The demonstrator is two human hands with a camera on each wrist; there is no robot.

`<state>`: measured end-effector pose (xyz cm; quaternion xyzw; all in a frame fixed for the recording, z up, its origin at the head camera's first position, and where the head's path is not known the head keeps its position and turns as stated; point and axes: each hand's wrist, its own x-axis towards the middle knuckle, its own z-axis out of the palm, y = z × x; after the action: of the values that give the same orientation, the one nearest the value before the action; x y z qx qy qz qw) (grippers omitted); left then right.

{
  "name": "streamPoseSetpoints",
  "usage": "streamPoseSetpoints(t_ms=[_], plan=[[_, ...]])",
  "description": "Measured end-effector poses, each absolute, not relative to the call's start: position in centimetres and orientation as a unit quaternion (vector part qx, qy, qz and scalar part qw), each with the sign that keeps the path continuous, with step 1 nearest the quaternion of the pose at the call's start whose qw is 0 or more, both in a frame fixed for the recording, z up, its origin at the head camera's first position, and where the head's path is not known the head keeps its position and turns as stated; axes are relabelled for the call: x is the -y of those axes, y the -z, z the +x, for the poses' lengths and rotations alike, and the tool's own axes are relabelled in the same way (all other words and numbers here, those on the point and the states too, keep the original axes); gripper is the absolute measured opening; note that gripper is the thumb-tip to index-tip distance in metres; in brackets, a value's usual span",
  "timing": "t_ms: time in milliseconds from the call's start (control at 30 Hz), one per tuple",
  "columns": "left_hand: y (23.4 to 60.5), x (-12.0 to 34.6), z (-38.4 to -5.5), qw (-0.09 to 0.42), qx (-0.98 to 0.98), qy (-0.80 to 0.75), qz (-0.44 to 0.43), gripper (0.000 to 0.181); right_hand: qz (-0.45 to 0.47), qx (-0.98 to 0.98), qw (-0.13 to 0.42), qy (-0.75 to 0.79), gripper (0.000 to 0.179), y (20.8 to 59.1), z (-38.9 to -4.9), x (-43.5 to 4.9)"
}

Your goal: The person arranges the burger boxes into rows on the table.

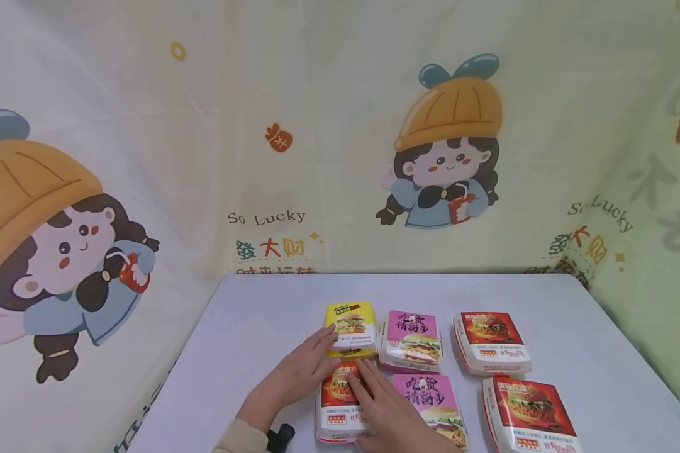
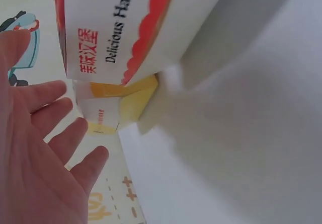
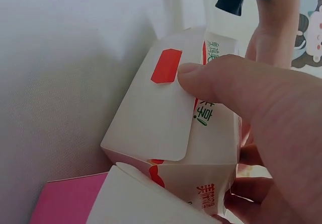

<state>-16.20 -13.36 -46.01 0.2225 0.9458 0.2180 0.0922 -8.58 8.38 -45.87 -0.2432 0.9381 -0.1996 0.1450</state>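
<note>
A white burger box with a red burger picture (image 1: 338, 393) sits at the near left of a group of burger boxes. My right hand (image 1: 395, 409) grips this box, its thumb (image 3: 204, 80) on the front flap beside a red tab and its fingers over the top. My left hand (image 1: 297, 371) reaches in from the left with fingers extended and spread, as the left wrist view also shows. Its fingers overlap a yellow burger box (image 1: 351, 324) directly behind, and its thumb lies by the red-topped box's far edge.
Two pink burger boxes (image 1: 412, 338) stand in a column to the right, the nearer one partly behind my right forearm. Farther right are two more red-topped white boxes (image 1: 491, 340). A printed cloth (image 1: 340, 189) hangs around the white table (image 1: 249, 314).
</note>
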Motion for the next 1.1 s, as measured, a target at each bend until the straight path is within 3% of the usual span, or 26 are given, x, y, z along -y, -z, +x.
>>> streamPoseSetpoints(t_ms=[667,900,1100], plan=[[45.4,12.9,-16.5,0.069,-0.955,-0.16,0.241,0.061,-0.254,-0.935,0.137,0.206,0.096,46.2,-8.8,-8.6],[45.1,11.7,-17.0,0.102,-0.953,-0.135,0.25,0.062,-0.264,-0.926,0.141,0.23,0.095,46.2,-9.0,-9.3],[45.2,11.4,-16.7,0.087,-0.956,-0.103,0.26,0.06,-0.254,-0.934,0.129,0.216,0.094,46.4,-9.2,-9.6]])
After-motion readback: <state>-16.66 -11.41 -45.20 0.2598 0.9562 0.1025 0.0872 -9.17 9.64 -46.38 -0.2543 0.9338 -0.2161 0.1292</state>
